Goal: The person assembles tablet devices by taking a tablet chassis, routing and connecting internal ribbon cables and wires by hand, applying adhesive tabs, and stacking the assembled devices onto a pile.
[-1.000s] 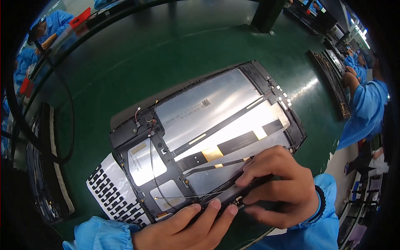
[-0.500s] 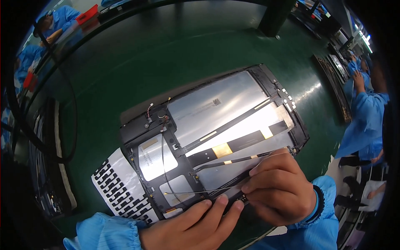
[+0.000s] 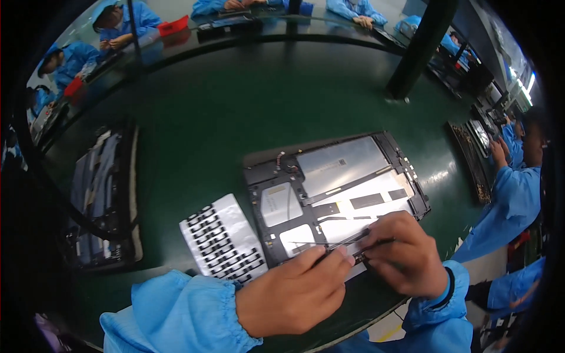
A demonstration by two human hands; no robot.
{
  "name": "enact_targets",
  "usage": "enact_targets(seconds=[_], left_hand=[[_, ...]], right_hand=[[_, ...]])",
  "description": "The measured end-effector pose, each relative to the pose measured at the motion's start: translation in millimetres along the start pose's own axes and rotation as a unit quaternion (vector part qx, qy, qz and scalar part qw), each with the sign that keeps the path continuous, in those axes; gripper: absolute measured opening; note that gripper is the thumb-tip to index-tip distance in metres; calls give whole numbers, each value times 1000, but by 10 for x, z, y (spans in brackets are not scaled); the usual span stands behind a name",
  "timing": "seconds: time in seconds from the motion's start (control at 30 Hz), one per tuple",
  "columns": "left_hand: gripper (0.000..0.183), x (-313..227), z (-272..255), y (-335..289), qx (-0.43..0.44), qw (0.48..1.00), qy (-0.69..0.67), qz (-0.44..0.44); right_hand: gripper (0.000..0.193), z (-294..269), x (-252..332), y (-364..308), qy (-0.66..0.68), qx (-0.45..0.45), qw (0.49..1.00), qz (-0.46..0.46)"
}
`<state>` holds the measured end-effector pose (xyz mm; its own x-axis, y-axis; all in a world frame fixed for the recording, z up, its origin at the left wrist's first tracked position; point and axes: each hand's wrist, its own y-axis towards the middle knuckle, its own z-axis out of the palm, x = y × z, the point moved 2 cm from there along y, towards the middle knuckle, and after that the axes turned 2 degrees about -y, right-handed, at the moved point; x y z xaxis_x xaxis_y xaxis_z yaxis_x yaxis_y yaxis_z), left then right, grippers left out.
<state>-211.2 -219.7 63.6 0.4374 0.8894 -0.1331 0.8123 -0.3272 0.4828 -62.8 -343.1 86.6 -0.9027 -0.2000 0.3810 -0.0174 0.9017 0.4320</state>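
An opened tablet lies on the green table, its black frame holding silvery battery panels and dark ribbon cables. A thin black cable runs across its near side into the pinched fingers of my right hand, which sits over the near right corner. My left hand is beside it at the near edge, fingers curled and pressed together; whatever lies between them is hidden. Just left of the tablet rests a white sheet with rows of black stickers, close to my left sleeve.
A tray with dark flat parts stands at the left, behind a hanging black cable. A dark post rises at the far right. Co-workers in blue sit along the far edge, with a red bin; another person works at right.
My view has tilted up, showing more of the far table. My left fingers, earlier spread along the tablet's edge, have curled closer to my right hand. The right hand keeps its pinch.
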Motion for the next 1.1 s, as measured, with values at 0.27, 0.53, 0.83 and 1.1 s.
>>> enact_targets(seconds=[0.27,0.53,0.83,1.1], left_hand=[[39,298,-353,-700,23,962,18,-270],[50,311,-296,-796,30,959,66,-273],[51,295,-288,-804,35,956,70,-281],[53,330,-275,-807,70,959,71,-264]], right_hand=[[19,361,419,602,56,39,997,33],[21,1024,548,869,-78,-21,997,9],[24,1191,578,874,-99,-60,992,43],[19,803,828,492,65,-119,990,-38]])
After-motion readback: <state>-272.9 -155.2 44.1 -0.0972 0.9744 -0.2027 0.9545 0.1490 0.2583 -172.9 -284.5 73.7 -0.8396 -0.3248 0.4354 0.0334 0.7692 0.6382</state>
